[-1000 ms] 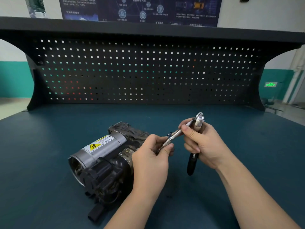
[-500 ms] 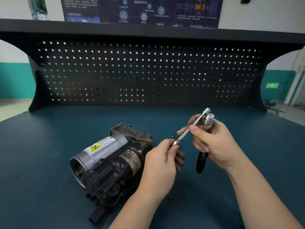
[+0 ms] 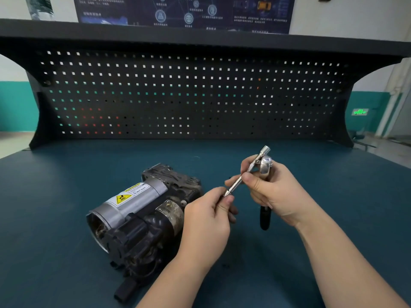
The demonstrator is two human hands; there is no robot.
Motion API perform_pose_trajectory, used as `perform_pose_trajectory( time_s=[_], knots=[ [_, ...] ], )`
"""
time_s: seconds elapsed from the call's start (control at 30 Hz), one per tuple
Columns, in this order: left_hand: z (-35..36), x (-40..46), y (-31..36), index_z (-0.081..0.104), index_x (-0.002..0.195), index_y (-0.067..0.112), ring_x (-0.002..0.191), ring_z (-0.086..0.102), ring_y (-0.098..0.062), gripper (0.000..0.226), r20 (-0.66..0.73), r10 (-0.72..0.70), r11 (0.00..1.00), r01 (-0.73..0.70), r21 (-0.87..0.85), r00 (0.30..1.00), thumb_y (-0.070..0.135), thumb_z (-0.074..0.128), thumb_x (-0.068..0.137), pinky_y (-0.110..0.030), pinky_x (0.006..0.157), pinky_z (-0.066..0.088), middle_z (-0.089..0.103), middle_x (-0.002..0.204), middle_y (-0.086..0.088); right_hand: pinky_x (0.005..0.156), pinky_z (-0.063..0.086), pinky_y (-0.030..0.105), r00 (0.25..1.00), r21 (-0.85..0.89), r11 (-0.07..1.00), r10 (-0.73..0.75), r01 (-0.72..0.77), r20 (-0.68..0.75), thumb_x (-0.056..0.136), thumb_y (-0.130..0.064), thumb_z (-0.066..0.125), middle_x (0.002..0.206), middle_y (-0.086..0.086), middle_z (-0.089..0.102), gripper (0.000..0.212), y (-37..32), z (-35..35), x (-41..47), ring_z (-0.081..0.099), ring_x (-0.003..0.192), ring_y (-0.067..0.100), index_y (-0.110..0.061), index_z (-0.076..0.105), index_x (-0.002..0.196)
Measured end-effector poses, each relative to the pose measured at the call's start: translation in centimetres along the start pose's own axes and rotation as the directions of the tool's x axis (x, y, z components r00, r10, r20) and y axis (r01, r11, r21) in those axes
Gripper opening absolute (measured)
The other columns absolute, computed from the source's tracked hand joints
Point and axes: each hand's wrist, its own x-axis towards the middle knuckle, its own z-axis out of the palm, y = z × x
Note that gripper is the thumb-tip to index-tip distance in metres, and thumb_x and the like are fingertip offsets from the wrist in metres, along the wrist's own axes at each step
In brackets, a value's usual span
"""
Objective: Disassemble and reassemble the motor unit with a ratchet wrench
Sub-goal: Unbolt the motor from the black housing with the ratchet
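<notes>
Ratchet wrench (image 3: 265, 165) head is shiny polished metal, grip looks matt black. Motor unit (image 3: 142, 210) – brushed silvery can, grimy dull black casing, glossy sticker. Tabletop (image 3: 55, 196) is matt teal.

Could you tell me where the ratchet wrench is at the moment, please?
In the head view, the ratchet wrench is off the table, right of centre, held in the right hand, just right of the motor unit.

dark pegboard (image 3: 189, 96), blue poster (image 3: 184, 12); green exit sign (image 3: 359, 112)
</notes>
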Motion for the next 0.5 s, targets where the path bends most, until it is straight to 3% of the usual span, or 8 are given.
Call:
perform_pose_trajectory(
  time_s=[0.1,0.2,0.23,0.3,0.37,0.4,0.5],
  knots=[
    [0.2,0.1,0.6,0.064,0.089,0.026,0.056,0.056,-0.004,0.022,0.084,-0.103,0.975,0.118,-0.186,0.991,0.011,0.05,0.098,-0.019,0.052,0.046,0.063,0.064,0.009,0.041,0.02,0.023,0.997,-0.037,0.999,0.037,-0.035,0.062,0.086,-0.012,0.063,0.074,0.001,0.073,0.005,0.2,-0.3,-0.2,0.024,0.036,0.007,-0.014,0.058,0.086],
    [0.1,0.4,0.8,0.064,0.093,0.032,0.052,0.046,0.001,0.023,0.085,-0.071,0.987,0.082,-0.136,0.994,0.018,0.047,0.1,-0.013,0.053,0.037,0.056,0.06,0.012,0.041,0.026,0.022,0.998,-0.077,0.996,0.045,-0.041,0.05,0.084,-0.012,0.069,0.085,0.012,0.072,0.006,0.2,-0.5,-0.2,0.027,0.037,0.008,-0.019,0.068,0.085],
    [0.0,0.4,0.8,0.062,0.093,0.033,0.053,0.045,0.001,0.023,0.06,-0.053,0.993,0.059,-0.102,0.997,0.018,0.047,0.1,-0.013,0.054,0.036,0.055,0.061,0.013,0.041,0.027,0.022,0.999,-0.067,0.997,0.047,-0.046,0.011,0.083,-0.021,0.068,0.077,0.016,0.068,0.009,0.0,-0.6,-0.1,0.028,0.037,0.009,-0.017,0.07,0.091],
    [-0.2,0.3,0.6,0.058,0.088,0.031,0.056,0.045,-0.001,0.02,-0.011,-0.042,0.998,0.042,-0.048,0.999,0.018,0.048,0.099,-0.018,0.058,0.037,0.059,0.066,0.014,0.04,0.027,0.021,0.994,0.031,0.996,0.091,-0.089,-0.068,0.087,-0.054,0.059,0.063,0.007,0.056,0.049,-0.2,-1.6,0.1,0.027,0.037,0.008,-0.007,0.064,0.098],
    [-0.4,0.3,0.5,0.054,0.083,0.028,0.06,0.047,-0.002,0.019,-0.076,-0.014,0.999,0.017,0.032,0.997,0.017,0.05,0.098,-0.019,0.061,0.037,0.06,0.073,0.017,0.039,0.023,0.022,0.976,0.171,0.968,0.198,-0.181,-0.089,0.085,-0.072,0.031,0.055,0.003,0.044,0.071,-0.5,-2.7,0.1,0.023,0.039,0.009,-0.005,0.055,0.088],
    [-0.4,0.3,0.5,0.054,0.082,0.028,0.064,0.048,-0.002,0.02,-0.092,0.015,0.997,-0.008,0.078,0.996,0.016,0.05,0.097,-0.015,0.061,0.036,0.06,0.078,0.018,0.039,0.022,0.022,0.969,0.243,0.945,0.24,-0.22,-0.059,0.088,-0.067,0.026,0.054,0.003,0.037,0.066,-0.7,-3.2,0.0,0.022,0.04,0.01,-0.007,0.052,0.083],
    [-0.4,0.4,0.5,0.053,0.082,0.027,0.074,0.052,-0.002,0.02,-0.101,0.072,0.988,-0.058,0.143,0.992,0.012,0.051,0.096,-0.01,0.065,0.037,0.059,0.084,0.017,0.039,0.026,0.021,0.955,0.417,0.859,0.27,-0.296,0.12,0.094,-0.041,0.036,0.056,0.001,0.033,0.042,-1.2,-3.8,-0.4,0.026,0.042,0.01,-0.007,0.057,0.084]
  ],
)
